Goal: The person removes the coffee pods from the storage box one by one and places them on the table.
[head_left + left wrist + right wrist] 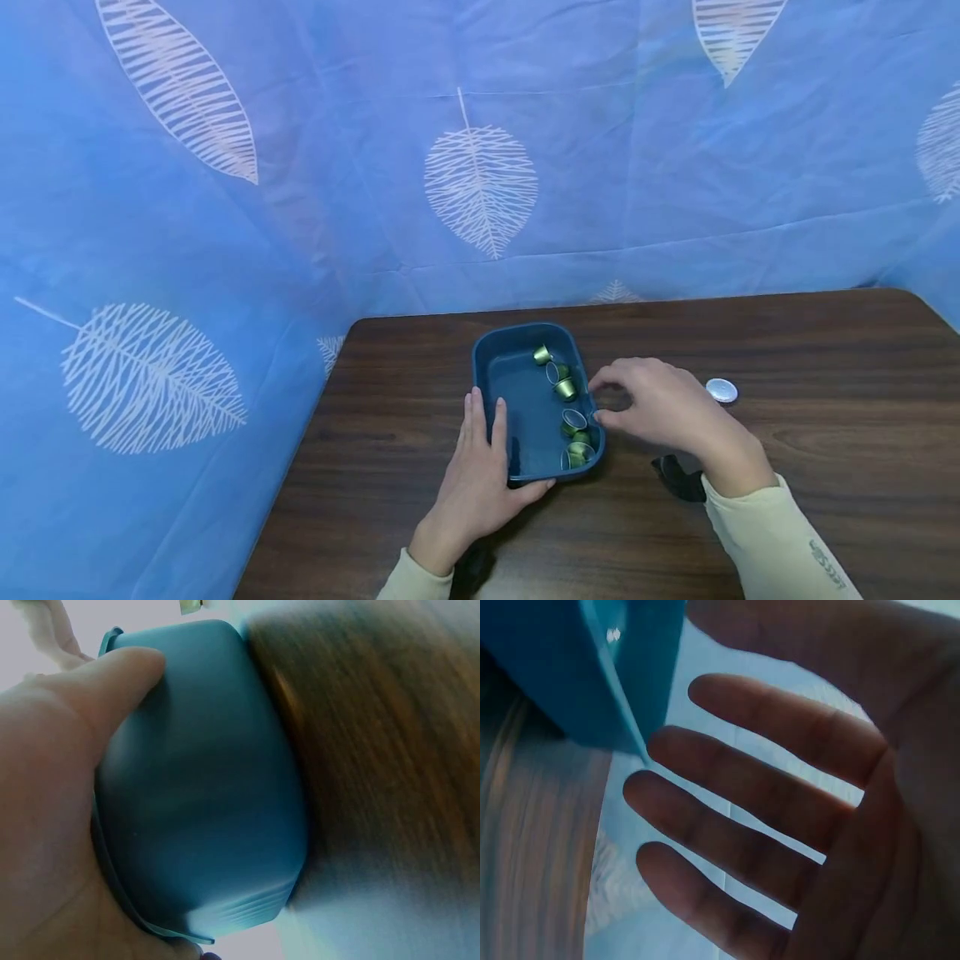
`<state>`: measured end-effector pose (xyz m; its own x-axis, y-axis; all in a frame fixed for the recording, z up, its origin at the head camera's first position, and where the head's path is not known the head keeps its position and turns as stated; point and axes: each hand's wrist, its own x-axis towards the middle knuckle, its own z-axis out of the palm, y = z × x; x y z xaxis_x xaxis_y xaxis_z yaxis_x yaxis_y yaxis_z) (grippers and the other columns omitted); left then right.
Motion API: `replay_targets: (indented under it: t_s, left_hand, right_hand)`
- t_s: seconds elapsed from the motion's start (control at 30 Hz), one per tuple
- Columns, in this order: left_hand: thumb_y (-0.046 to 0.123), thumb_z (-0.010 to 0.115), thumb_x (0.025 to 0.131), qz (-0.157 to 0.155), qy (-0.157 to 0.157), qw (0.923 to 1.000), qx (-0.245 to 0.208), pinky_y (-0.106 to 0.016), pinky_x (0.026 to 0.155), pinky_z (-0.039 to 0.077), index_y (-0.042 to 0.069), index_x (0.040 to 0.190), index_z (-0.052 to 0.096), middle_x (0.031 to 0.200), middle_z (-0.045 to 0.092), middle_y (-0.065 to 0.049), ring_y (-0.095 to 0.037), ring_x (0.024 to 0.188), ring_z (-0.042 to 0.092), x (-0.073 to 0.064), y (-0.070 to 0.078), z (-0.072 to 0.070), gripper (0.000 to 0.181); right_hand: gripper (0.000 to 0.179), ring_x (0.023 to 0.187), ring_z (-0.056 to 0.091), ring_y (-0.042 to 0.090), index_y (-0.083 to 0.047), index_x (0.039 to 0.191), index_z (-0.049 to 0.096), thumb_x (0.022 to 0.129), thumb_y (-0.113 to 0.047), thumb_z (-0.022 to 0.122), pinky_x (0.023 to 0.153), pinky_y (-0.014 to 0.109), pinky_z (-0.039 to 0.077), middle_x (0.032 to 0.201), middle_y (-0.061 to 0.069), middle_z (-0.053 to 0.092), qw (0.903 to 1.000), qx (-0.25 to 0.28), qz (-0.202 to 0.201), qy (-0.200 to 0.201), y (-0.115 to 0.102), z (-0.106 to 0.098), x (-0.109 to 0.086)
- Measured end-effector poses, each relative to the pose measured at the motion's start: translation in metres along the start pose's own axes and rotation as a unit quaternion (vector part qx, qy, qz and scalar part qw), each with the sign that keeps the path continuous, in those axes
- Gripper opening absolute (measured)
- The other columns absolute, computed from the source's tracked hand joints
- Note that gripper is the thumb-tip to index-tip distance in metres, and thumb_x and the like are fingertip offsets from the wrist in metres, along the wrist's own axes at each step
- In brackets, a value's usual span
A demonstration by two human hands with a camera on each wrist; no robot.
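A dark blue rectangular tray (517,400) sits on the wooden table. Several green coffee capsules (565,389) lie along its right half, some with their foil lids up. My left hand (480,479) holds the near-left corner, its thumb (120,679) against the outside of the near wall and its fingers reaching along the left side. Over at the right rim is my right hand (656,404), its thumb and fingertips at the edge. In the right wrist view its fingers (735,776) are spread apart with nothing between them.
One more capsule (722,390), silvery lid up, is on the table (840,400) to the right of my right hand. A dark object (678,479) shows beneath the right wrist. Blue cloth (337,208) with white leaf prints hangs behind and at the left.
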<state>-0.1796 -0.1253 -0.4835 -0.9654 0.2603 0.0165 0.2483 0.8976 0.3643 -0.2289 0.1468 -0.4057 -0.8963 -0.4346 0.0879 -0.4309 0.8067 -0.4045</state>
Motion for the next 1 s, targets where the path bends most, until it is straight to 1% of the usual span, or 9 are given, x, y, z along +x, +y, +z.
replay_targets:
  t_s: [0.13, 0.2, 0.3, 0.4, 0.6, 0.7, 0.83, 0.93, 1.0]
  left_hand:
    - [0.073, 0.075, 0.089, -0.001, 0.004, 1.0, 0.007, -0.064, 0.125, 0.037, 0.008, 0.172, 0.022, 0.181, -0.001, -0.025, -0.045, 0.168, 0.008, 0.001, 0.0, -0.002, 0.118]
    - [0.073, 0.075, 0.089, 0.0, 0.005, 1.0, 0.009, -0.063, 0.126, 0.036, 0.008, 0.172, 0.022, 0.181, -0.001, -0.025, -0.045, 0.168, 0.007, 0.001, 0.0, -0.002, 0.118]
    - [0.073, 0.075, 0.089, 0.0, 0.004, 0.9999, 0.01, -0.062, 0.126, 0.036, 0.008, 0.172, 0.021, 0.181, -0.001, -0.025, -0.045, 0.169, 0.007, 0.002, 0.0, -0.003, 0.118]
    - [0.073, 0.074, 0.09, -0.001, -0.004, 0.9999, 0.01, -0.062, 0.127, 0.036, 0.008, 0.173, 0.021, 0.181, -0.002, -0.026, -0.045, 0.169, 0.006, 0.002, 0.001, -0.004, 0.118]
    - [0.074, 0.072, 0.09, -0.005, -0.015, 0.9998, 0.008, -0.061, 0.127, 0.037, 0.008, 0.173, 0.02, 0.181, -0.003, -0.026, -0.045, 0.169, 0.006, 0.001, 0.001, -0.003, 0.118]
    - [0.074, 0.073, 0.09, -0.005, -0.012, 0.9999, 0.006, -0.062, 0.126, 0.037, 0.008, 0.173, 0.021, 0.181, -0.003, -0.026, -0.045, 0.168, 0.006, 0.0, 0.001, -0.002, 0.117]
    - [0.073, 0.073, 0.09, -0.005, -0.01, 0.9999, 0.005, -0.062, 0.126, 0.037, 0.009, 0.173, 0.022, 0.181, -0.003, -0.025, -0.045, 0.168, 0.007, 0.0, 0.001, -0.001, 0.116]
    - [0.073, 0.073, 0.09, -0.004, -0.01, 0.9999, 0.007, -0.062, 0.126, 0.037, 0.009, 0.173, 0.022, 0.181, -0.003, -0.025, -0.045, 0.168, 0.007, -0.001, 0.001, -0.001, 0.116]
    - [0.073, 0.073, 0.09, -0.004, -0.009, 0.9999, 0.007, -0.062, 0.126, 0.037, 0.009, 0.172, 0.022, 0.181, -0.002, -0.025, -0.045, 0.168, 0.008, -0.001, 0.002, -0.001, 0.116]
  right_hand:
    - [0.03, 0.095, 0.071, 0.018, -0.018, 0.117, 0.081, 0.089, -0.028, 0.089, 0.079, 0.044, 0.062, 0.116, 0.003, 0.078, 0.9982, -0.029, -0.037, -0.036, -0.015, 0.003, 0.015]
    - [0.031, 0.096, 0.071, 0.019, -0.017, 0.118, 0.081, 0.089, -0.027, 0.089, 0.08, 0.044, 0.063, 0.116, 0.004, 0.079, 0.9966, -0.045, -0.051, -0.047, -0.02, 0.006, 0.021]
    - [0.031, 0.1, 0.073, 0.022, -0.016, 0.117, 0.082, 0.089, -0.026, 0.089, 0.083, 0.045, 0.064, 0.116, 0.004, 0.079, 0.994, -0.07, -0.065, -0.054, -0.026, 0.011, 0.029]
    - [0.028, 0.101, 0.073, 0.023, -0.016, 0.115, 0.082, 0.089, -0.024, 0.089, 0.083, 0.045, 0.064, 0.116, 0.005, 0.08, 0.9924, -0.082, -0.068, -0.061, -0.029, 0.017, 0.034]
    - [0.024, 0.086, 0.07, 0.017, -0.015, 0.109, 0.083, 0.088, -0.022, 0.09, 0.078, 0.042, 0.063, 0.107, 0.005, 0.08, 0.9903, -0.091, -0.072, -0.076, -0.032, 0.029, 0.04]
    - [0.025, 0.085, 0.071, 0.018, -0.014, 0.109, 0.084, 0.086, -0.022, 0.092, 0.081, 0.043, 0.064, 0.105, 0.005, 0.08, 0.9889, -0.101, -0.075, -0.079, -0.033, 0.033, 0.042]
    - [0.027, 0.09, 0.073, 0.022, -0.013, 0.109, 0.084, 0.086, -0.023, 0.093, 0.09, 0.049, 0.063, 0.105, 0.006, 0.08, 0.9877, -0.109, -0.079, -0.08, -0.034, 0.037, 0.043]
    - [0.028, 0.09, 0.073, 0.022, -0.013, 0.108, 0.084, 0.085, -0.025, 0.094, 0.092, 0.051, 0.061, 0.103, 0.005, 0.08, 0.9867, -0.117, -0.081, -0.079, -0.034, 0.039, 0.043]
    - [0.029, 0.089, 0.073, 0.021, -0.013, 0.107, 0.084, 0.084, -0.025, 0.095, 0.092, 0.051, 0.061, 0.101, 0.005, 0.081, 0.9861, -0.122, -0.083, -0.076, -0.033, 0.042, 0.043]
